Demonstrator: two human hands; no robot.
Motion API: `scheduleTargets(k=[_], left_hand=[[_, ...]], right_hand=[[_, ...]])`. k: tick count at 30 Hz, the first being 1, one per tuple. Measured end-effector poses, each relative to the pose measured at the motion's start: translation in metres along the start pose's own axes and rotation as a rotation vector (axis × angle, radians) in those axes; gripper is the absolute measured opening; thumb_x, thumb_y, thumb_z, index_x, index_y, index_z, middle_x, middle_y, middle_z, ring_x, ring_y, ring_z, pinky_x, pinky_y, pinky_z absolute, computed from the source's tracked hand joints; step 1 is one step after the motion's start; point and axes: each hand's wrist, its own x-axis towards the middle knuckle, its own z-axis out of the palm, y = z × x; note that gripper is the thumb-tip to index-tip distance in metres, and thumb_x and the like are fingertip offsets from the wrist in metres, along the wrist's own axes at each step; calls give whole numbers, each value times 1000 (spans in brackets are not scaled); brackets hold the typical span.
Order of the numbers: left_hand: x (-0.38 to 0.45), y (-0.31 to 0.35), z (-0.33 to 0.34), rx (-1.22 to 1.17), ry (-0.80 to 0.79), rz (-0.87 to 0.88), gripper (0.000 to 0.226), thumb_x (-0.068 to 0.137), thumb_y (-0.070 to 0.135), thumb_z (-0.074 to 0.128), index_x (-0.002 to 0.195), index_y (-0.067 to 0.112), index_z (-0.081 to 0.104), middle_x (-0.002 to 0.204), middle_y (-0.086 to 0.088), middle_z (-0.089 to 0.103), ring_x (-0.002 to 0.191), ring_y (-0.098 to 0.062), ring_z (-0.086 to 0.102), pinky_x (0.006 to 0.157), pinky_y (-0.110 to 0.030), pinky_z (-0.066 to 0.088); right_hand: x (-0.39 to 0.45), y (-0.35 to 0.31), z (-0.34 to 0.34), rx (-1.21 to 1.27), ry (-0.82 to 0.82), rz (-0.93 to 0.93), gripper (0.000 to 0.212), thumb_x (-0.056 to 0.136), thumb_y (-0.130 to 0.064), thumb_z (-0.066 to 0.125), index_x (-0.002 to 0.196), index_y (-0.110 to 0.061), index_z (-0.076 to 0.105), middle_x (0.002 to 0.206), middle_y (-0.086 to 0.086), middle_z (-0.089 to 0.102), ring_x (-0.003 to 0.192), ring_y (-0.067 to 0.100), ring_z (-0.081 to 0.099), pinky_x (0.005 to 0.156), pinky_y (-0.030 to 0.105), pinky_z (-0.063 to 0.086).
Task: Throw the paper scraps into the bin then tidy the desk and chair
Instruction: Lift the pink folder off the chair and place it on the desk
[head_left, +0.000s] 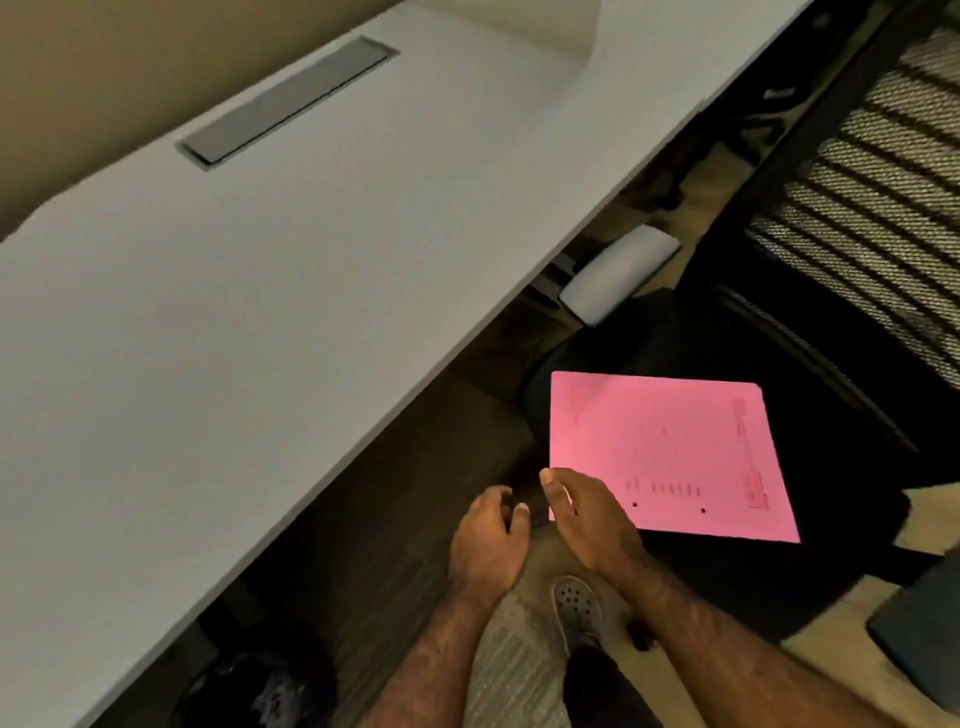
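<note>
A pink folder (670, 452) lies flat over the black seat of the office chair (737, 566). My right hand (587, 519) grips the folder's near left corner, thumb on top. My left hand (488, 540) hovers just left of it over the floor, fingers loosely curled and holding nothing. The white desk (260, 291) stretches across the left of the view. A black bin (249, 691) with paper scraps inside stands under the desk at the bottom left.
A grey cable hatch (285, 101) is set into the desk top. The chair has a mesh back (878, 208) and a pale armrest (621, 273) close to the desk edge. My shoe (576, 608) rests on the carpet between desk and chair.
</note>
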Motion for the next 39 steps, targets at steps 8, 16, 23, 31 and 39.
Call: scheduleTargets(k=[8, 16, 23, 31, 39], left_hand=[[54, 48, 76, 55, -191, -51, 53, 91, 29, 58, 139, 14, 42, 140, -10, 48, 124, -26, 49, 100, -31, 39], [94, 51, 134, -37, -117, -361, 71, 83, 22, 67, 142, 8, 31, 137, -16, 48, 121, -34, 50, 98, -35, 41], [102, 53, 130, -188, -72, -517, 37, 88, 6, 51, 124, 1, 50, 119, -18, 62, 104, -35, 60, 92, -40, 50], [79, 60, 93, -452, -141, -476, 35, 84, -3, 44, 115, 9, 52, 106, -11, 66, 94, -27, 65, 79, -42, 58], [20, 74, 29, -576, -58, -289, 30, 86, 0, 50, 110, 15, 59, 104, -6, 65, 89, -19, 62, 57, -27, 52]], right_hand=[[37, 123, -78, 13, 149, 432, 63, 95, -57, 43, 143, -17, 42, 146, 7, 47, 130, 26, 45, 107, 43, 40], [48, 226, -129, -140, 309, 834, 79, 77, -44, 72, 142, -15, 36, 146, 16, 39, 131, 37, 42, 98, 58, 47], [63, 229, -149, -145, 211, 1000, 66, 84, -41, 69, 134, -8, 42, 134, 20, 43, 117, 36, 50, 86, 46, 53], [21, 201, -167, 226, 342, 1024, 44, 88, -41, 59, 116, -8, 55, 98, 13, 64, 77, 27, 61, 60, 31, 52], [-72, 150, -159, 639, 583, 867, 25, 89, -18, 51, 99, 1, 64, 85, 16, 67, 77, 36, 65, 65, 39, 55]])
